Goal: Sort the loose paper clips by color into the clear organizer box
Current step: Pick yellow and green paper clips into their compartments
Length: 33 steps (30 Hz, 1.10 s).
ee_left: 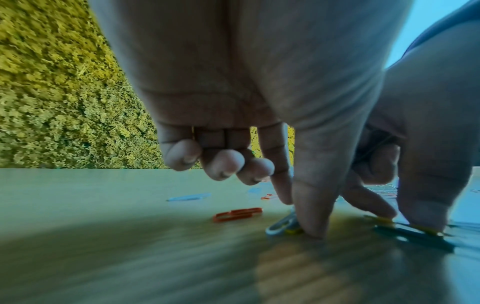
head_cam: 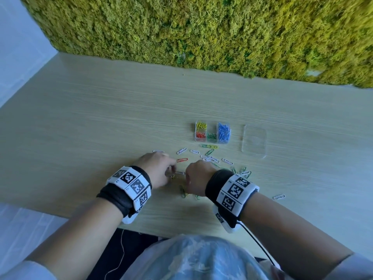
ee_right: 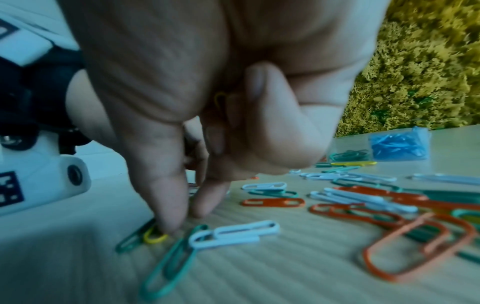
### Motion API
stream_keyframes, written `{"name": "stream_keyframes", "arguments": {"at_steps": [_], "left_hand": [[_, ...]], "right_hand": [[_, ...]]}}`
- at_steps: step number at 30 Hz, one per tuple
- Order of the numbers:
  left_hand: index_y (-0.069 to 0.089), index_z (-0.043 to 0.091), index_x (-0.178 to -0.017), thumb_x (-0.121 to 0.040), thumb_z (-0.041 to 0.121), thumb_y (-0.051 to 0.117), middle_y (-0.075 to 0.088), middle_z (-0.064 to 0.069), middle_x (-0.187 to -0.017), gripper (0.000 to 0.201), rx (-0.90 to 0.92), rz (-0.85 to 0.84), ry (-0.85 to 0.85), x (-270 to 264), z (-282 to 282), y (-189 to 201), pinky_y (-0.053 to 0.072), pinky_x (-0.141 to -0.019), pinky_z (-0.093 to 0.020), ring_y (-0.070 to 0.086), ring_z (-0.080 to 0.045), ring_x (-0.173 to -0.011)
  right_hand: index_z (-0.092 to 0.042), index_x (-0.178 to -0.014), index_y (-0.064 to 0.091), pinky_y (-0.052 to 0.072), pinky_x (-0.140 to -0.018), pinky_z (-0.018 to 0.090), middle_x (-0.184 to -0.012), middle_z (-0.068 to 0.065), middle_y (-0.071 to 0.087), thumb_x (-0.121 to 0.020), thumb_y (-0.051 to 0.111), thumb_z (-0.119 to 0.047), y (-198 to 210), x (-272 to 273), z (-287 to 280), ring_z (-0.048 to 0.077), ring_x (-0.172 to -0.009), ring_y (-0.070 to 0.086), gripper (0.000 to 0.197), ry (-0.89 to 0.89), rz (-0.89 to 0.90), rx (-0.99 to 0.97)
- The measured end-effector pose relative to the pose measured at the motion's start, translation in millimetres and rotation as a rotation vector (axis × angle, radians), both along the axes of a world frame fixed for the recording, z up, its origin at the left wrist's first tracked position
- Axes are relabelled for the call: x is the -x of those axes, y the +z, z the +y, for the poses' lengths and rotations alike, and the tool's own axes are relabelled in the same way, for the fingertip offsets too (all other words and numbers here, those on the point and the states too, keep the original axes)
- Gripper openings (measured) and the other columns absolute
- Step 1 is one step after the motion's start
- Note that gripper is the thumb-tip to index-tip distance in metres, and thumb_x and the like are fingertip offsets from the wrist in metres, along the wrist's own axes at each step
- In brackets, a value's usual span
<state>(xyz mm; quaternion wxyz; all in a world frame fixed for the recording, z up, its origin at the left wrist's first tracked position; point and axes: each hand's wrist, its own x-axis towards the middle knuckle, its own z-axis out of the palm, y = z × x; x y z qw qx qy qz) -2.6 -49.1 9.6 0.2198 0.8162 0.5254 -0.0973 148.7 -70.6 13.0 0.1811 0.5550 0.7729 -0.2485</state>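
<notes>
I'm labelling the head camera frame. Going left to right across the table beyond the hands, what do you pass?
Lone red paper clip → yellow compartment → blue compartment → clear lid.

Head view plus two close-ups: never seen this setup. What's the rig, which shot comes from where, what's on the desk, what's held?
No machine here: a person works bare-handed, with marker-covered camera bands on both wrists. The wide picture comes from a head-worn camera; each close-up looks along one hand.

On the wooden table stand a clear organizer box with yellow, red, green and blue clips in compartments, its lid lying beside it, and loose paper clips.

The left hand pinches at a white clip on the table. The right hand presses a yellow clip with its thumb and keeps another yellow clip tucked in curled fingers.
</notes>
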Motion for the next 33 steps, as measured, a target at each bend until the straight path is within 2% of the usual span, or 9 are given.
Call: {"name": "stream_keyframes", "arguments": {"at_steps": [4, 8, 13, 17, 21, 25, 28, 30, 33], "left_hand": [[0.068, 0.036, -0.097, -0.082, 0.023, 0.060, 0.046, 0.012, -0.085, 0.021, -0.026, 0.025, -0.067, -4, 0, 3, 0.040, -0.075, -0.025, 0.056, -0.017, -0.097], [0.070, 0.029, -0.099, -0.085, 0.022, 0.057, 0.060, 0.005, -0.105, 0.020, -0.083, 0.107, -0.163, -14, 1, 8, 0.040, -0.084, -0.029, 0.055, -0.020, -0.104], [0.068, 0.025, -0.089, -0.082, 0.025, 0.060, 0.060, 0.002, -0.104, 0.011, -0.066, 0.175, -0.192, -20, 4, 6, 0.042, -0.089, -0.032, 0.057, -0.023, -0.102], [0.061, 0.026, -0.080, -0.079, 0.026, 0.063, 0.058, 0.005, -0.097, 0.002, -0.033, 0.136, -0.169, -19, 5, 5, 0.041, -0.080, -0.030, 0.056, -0.021, -0.097], [0.044, 0.029, -0.061, -0.075, 0.019, 0.057, 0.049, 0.010, -0.084, 0.022, -0.019, 0.077, -0.147, -14, 10, -1, 0.035, -0.069, -0.025, 0.052, -0.018, -0.083], [0.053, 0.028, -0.063, -0.069, 0.021, 0.063, 0.060, 0.011, -0.071, 0.014, 0.069, -0.135, 0.009, -4, 13, -3, 0.048, -0.066, -0.025, 0.058, -0.013, -0.071], [0.059, 0.025, -0.065, -0.071, 0.012, 0.069, 0.061, 0.010, -0.064, 0.017, 0.144, -0.396, 0.194, -1, 15, -2, 0.043, -0.062, -0.020, 0.053, -0.007, -0.058], [0.061, 0.020, -0.073, -0.077, 0.004, 0.068, 0.062, 0.003, -0.067, 0.018, 0.300, -0.610, 0.317, 0, 19, 0, 0.043, -0.062, -0.024, 0.052, -0.012, -0.057], [0.061, 0.015, -0.089, -0.085, -0.004, 0.058, 0.063, -0.002, -0.068, 0.020, 0.494, -0.802, 0.440, -1, 24, 2, 0.045, -0.051, -0.022, 0.058, -0.010, -0.053]], "right_hand": [[-0.010, -0.080, 0.059, 0.043, -0.053, 0.025, -0.064, 0.005, 0.050, -0.086, 0.056, -0.026, 6, 5, -5, 0.023, -0.069, 0.052, 0.017, 0.034, -0.069, -0.021], [-0.003, -0.099, 0.064, 0.040, -0.054, 0.028, -0.079, 0.010, 0.051, -0.091, 0.053, -0.029, 12, 3, -11, 0.024, -0.072, 0.049, 0.029, -0.003, -0.051, -0.034], [-0.003, -0.103, 0.064, 0.043, -0.063, 0.028, -0.103, 0.015, 0.065, -0.089, 0.055, -0.029, 9, 4, -13, 0.029, -0.089, 0.062, 0.031, -0.016, 0.002, -0.057], [-0.003, -0.101, 0.065, 0.044, -0.062, 0.028, -0.093, 0.014, 0.063, -0.088, 0.057, -0.032, 6, 7, -12, 0.029, -0.084, 0.061, 0.033, -0.031, 0.013, -0.044], [-0.007, -0.103, 0.067, 0.048, -0.069, 0.028, -0.099, 0.011, 0.066, -0.085, 0.059, -0.033, 5, 1, -12, 0.028, -0.092, 0.062, 0.033, -0.096, 0.088, -0.009], [-0.020, -0.082, 0.064, 0.046, -0.061, 0.024, -0.082, 0.001, 0.063, -0.081, 0.062, -0.026, 7, -21, -8, 0.019, -0.072, 0.059, 0.007, -0.367, 0.440, 0.102], [-0.017, -0.065, 0.050, 0.032, -0.046, 0.022, -0.059, -0.002, 0.044, -0.081, 0.058, -0.014, 5, -50, -8, 0.014, -0.048, 0.038, 0.018, -0.675, 0.875, 0.337], [-0.016, -0.063, 0.040, 0.029, -0.043, 0.019, -0.056, 0.000, 0.036, -0.075, 0.048, -0.011, 2, -67, -7, 0.012, -0.045, 0.031, 0.016, -0.883, 1.241, 0.503], [-0.014, -0.064, 0.038, 0.034, -0.040, 0.018, -0.059, 0.002, 0.042, -0.061, 0.039, -0.004, -1, -89, -4, 0.013, -0.046, 0.037, 0.011, -0.991, 1.475, 0.572]]}}
